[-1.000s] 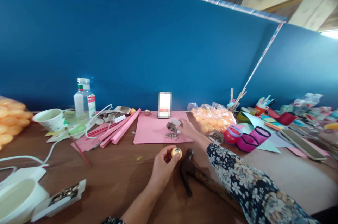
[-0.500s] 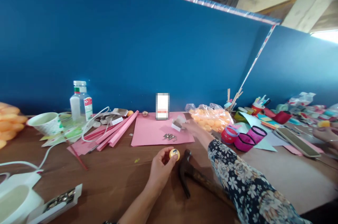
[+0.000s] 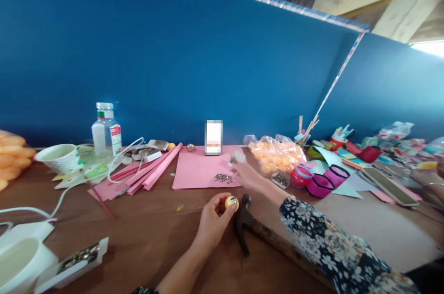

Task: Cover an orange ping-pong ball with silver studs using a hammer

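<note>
Since half a second ago, we see that the right hand (image 3: 247,174) has drawn back from the small white box (image 3: 237,158) it was at and now hovers over the near edge of the pink sheet (image 3: 197,170), beside the little heap of metal studs (image 3: 223,177). Its fingers look loosely curled; we cannot tell whether they pinch anything.

Our left hand (image 3: 211,222) rests on the brown tabletop (image 3: 145,234) and pinches a small yellow ball (image 3: 231,202) between thumb and fingertips. The ball is round, glossy, orange-yellow, with a shiny metallic spot on the side turned toward us. It sits near the middle of the tabletop, in front of the pink sheet and just left of the dark head of a hammer (image 3: 243,227), whose wooden handle runs off under the flowered sleeve (image 3: 333,248).

Behind the sheet stands a small white card (image 3: 213,137) against the blue wall. To its right lies a clear bag of orange balls (image 3: 277,155), like the one we hold. On the left are pink paper strips (image 3: 156,171), a clear bottle (image 3: 106,128) and a white paper cup (image 3: 60,157).
</note>
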`<state>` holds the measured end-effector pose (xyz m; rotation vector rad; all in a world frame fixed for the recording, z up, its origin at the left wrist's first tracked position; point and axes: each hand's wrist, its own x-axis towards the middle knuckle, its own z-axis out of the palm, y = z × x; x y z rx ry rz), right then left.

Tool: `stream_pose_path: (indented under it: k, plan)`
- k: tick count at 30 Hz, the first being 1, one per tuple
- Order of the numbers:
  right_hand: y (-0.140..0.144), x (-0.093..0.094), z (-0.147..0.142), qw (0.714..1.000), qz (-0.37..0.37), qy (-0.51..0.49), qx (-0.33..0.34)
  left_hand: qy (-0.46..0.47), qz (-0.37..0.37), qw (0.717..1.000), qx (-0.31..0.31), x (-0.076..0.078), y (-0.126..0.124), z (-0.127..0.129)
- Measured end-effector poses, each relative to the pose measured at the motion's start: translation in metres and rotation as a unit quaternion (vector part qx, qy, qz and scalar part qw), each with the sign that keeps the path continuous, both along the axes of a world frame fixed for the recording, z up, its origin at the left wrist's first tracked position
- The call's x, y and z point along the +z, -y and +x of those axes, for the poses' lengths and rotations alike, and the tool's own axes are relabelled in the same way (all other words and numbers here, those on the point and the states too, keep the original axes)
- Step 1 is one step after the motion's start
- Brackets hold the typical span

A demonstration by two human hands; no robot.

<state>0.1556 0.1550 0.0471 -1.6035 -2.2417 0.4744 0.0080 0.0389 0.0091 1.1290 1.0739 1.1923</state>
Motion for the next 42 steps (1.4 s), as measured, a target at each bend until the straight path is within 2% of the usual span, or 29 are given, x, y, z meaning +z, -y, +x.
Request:
stream_pose_path:
  k: [6,16,21,26,30,42]
  plan:
    - [-0.002,-0.014,-0.019,0.999,-0.009,0.034,0.028,-0.002,0.003,1.000,-0.003,-0.002,-0.001,-0.001]
    - [-0.006,-0.008,-0.033,0.995,0.030,0.035,0.087,-0.006,0.003,1.000,0.000,0.000,0.000,0.000]
    - [-0.008,-0.011,-0.028,0.994,0.026,0.051,0.096,-0.010,-0.002,1.000,0.002,0.001,0.001,-0.001]
    - [-0.009,-0.001,-0.016,0.994,0.034,0.055,0.083,-0.001,0.001,1.000,0.000,0.000,0.000,0.001]
    - [-0.005,0.004,-0.009,0.993,0.024,0.056,0.102,-0.006,0.001,1.000,-0.003,0.000,-0.001,0.001]
    - [0.002,-0.019,-0.008,0.993,0.008,0.041,0.106,0.004,0.005,1.000,0.009,-0.004,-0.002,-0.001]
